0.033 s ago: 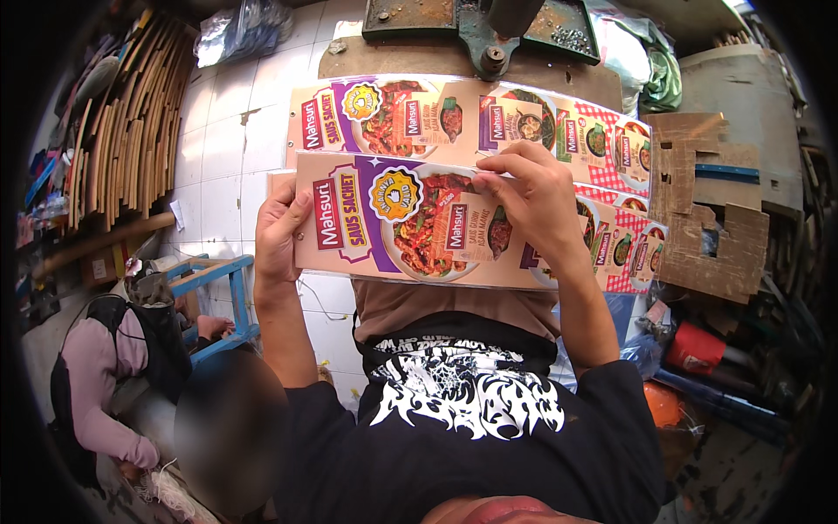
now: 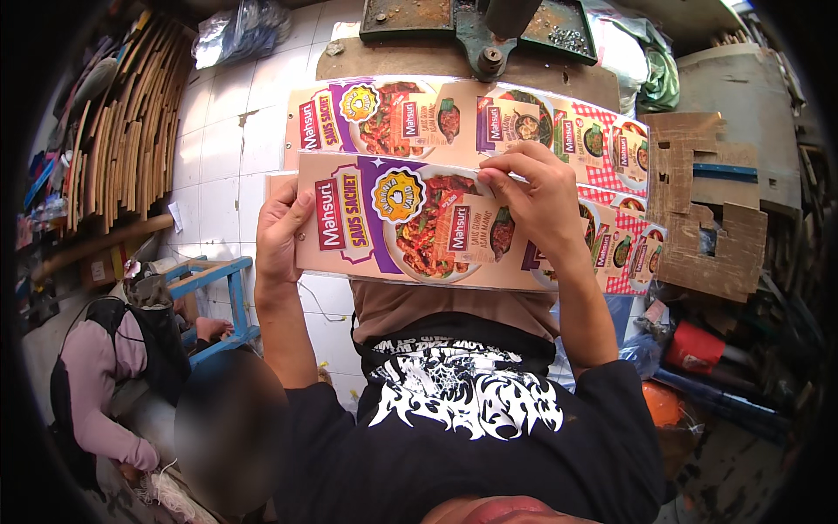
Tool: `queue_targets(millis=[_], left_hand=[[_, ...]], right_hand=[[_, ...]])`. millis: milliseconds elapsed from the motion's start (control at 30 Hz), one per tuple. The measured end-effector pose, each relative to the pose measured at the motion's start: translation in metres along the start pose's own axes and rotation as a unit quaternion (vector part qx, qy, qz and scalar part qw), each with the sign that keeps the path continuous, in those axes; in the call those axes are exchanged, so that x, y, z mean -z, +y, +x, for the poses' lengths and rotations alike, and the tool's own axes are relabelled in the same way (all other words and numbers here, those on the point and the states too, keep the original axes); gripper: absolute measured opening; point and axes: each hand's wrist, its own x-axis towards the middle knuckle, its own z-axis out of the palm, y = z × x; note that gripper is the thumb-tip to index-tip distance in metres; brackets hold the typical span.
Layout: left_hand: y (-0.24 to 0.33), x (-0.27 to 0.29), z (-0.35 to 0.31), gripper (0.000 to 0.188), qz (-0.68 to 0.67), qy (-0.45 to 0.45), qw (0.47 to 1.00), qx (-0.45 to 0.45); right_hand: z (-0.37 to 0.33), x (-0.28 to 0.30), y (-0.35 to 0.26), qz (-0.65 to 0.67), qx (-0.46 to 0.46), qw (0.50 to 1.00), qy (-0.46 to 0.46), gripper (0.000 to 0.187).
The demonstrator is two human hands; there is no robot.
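Note:
A long printed sign panel (image 2: 349, 253), peach and purple with food pictures and a glossy clear surface, is held level before me. My left hand (image 2: 284, 227) grips its left end, thumb on top beside a small hole. Over the panel's upper edge, my right hand (image 2: 537, 188) is closed in a pinch, thumb against forefinger. Whatever lies between those fingertips is too small to tell. Just beyond, a second panel of the same print (image 2: 305, 131) lies on the work surface, its near part covered by the held one.
A dark green machine base with trays (image 2: 410, 19) holding small metal bits stands at the far side. Cut cardboard (image 2: 707, 253) lies on the right. Stacked brown sheets (image 2: 131, 122) lean at left, near a blue-framed stool (image 2: 209, 284) and another person's mauve sleeve (image 2: 96, 384).
The pinching fingertips of my right hand have shifted very slightly to the right. The panel and my left hand look the same.

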Motion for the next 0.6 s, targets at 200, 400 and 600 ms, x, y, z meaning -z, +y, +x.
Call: queue_targets(millis=[200,400,600], left_hand=[[-0.01,-0.032,0.01,0.032,-0.025,-0.023,0.999,0.007],[-0.032,-0.053,0.025,0.031,-0.031,-0.061,0.998,0.015],[-0.027,-0.062,0.026,0.035,-0.009,-0.072,0.997,0.024]], right_hand=[[-0.004,0.057,0.045,0.001,-0.019,0.959,0.283,0.014],[-0.024,0.125,0.064,-0.135,-0.13,0.895,0.404,0.02],[-0.028,0.07,0.03,0.073,-0.138,0.933,0.323,0.031]])
